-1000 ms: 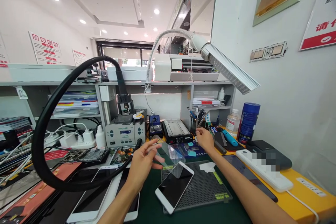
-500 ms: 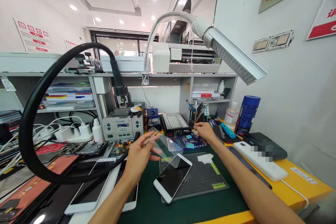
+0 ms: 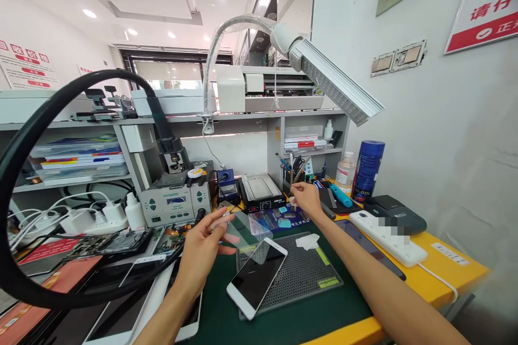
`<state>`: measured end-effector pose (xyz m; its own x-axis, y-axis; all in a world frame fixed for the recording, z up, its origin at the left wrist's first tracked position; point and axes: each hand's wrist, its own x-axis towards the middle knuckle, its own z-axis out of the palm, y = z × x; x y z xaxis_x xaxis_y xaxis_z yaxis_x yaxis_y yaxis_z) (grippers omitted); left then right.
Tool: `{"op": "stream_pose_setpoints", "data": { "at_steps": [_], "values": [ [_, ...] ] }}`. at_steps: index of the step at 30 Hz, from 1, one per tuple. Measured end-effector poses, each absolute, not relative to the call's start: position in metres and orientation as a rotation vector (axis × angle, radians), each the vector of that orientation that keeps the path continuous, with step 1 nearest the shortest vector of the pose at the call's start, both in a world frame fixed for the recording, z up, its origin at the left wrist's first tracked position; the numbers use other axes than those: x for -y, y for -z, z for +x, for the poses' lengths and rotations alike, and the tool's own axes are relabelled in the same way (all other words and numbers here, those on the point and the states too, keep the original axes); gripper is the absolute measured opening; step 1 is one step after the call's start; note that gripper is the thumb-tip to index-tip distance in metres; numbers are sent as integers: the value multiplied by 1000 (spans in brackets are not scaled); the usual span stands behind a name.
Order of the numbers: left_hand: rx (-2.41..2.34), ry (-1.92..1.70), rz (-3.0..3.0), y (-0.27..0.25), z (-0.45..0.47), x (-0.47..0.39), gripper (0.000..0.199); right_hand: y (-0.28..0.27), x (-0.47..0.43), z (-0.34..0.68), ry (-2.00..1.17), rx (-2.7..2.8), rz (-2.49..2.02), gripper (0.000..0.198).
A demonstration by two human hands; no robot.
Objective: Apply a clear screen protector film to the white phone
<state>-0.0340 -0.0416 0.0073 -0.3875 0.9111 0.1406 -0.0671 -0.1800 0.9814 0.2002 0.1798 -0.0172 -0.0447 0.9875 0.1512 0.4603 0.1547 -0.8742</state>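
Observation:
My left hand pinches the edge of a clear screen protector between thumb and fingers, and the other fingers are extended. The see-through sheet slants over the mat, its lower end overlapping the top of a white phone with a dark screen. That phone lies face up on a grey perforated pad. My right hand reaches to the back of the bench, fingertips closed beside the pen holder. What it grips, if anything, is too small to make out. A torn white scrap rests on the pad.
A black hose loops across the left, over several phones and tablets. Behind stand a grey rework station and a flat heating plate. At right are a white power strip, a blue can and a bottle.
The view has turned a little right, so everything sits further left. My left hand still holds the clear sheet, which now overlaps the phone's top. My right hand stays near the pen holder.

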Motion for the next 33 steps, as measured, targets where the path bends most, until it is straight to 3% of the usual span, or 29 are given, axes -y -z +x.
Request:
{"op": "stream_pose_setpoints", "data": {
  "at_steps": [10,20,22,27,33],
  "values": [
    [-1385,-1712,984,-11,-36,42,47,13,-174,198,-785,1581,-1327,31],
    [-1205,-1851,1032,-15,-37,47,62,-21,-126,192,-711,1725,-1050,32],
    [-1213,-1857,1027,-15,-37,46,64,-28,-107,188,-780,1865,-905,41],
    [-1219,-1877,1012,-12,-38,44,63,-27,-64,177,-756,2276,-621,89],
    [-1237,-1862,1005,-16,-36,47,63,-10,-53,163,-469,2329,-513,70]
  ]
}}
